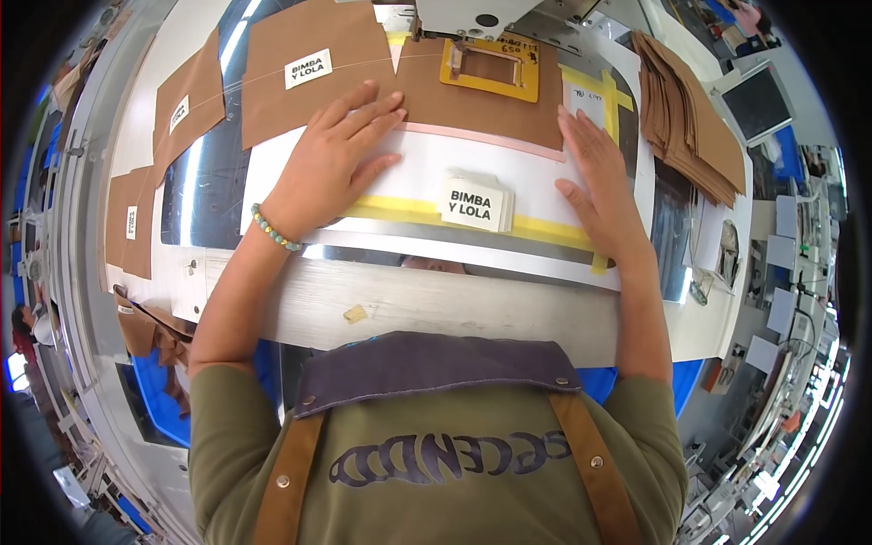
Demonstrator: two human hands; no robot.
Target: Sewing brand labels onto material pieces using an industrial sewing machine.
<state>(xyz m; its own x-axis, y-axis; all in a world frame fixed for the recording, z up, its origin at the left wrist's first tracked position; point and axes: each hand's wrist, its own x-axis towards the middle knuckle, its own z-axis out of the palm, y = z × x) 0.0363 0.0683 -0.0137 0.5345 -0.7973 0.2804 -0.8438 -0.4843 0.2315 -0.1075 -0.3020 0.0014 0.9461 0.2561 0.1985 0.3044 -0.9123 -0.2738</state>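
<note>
Flat with its fingers stretched out, my left hand (341, 163) rests at the left end of a brown fabric panel (436, 104), its fingertips by the gap to the neighbouring brown panel (272, 54). That neighbour carries a white printed label (309, 68). My right hand (595, 186) lies open at the panel's right edge, fingertips close to a taped white slip (586, 100). A pink strip (490, 141) borders the panel's near edge. On top of the panel, under the sewing machine head (481, 18), sits a yellow rectangular frame (525, 84). Between my hands is a stack of white labels (474, 202).
More labelled brown panels (186, 113), joined by thread, trail off to the left. A thick pile of brown panels (686, 118) stands at the right, near a dark screen (758, 102). Yellow tape (409, 213) marks the white work surface. Blue bins (159, 400) sit below the table edge.
</note>
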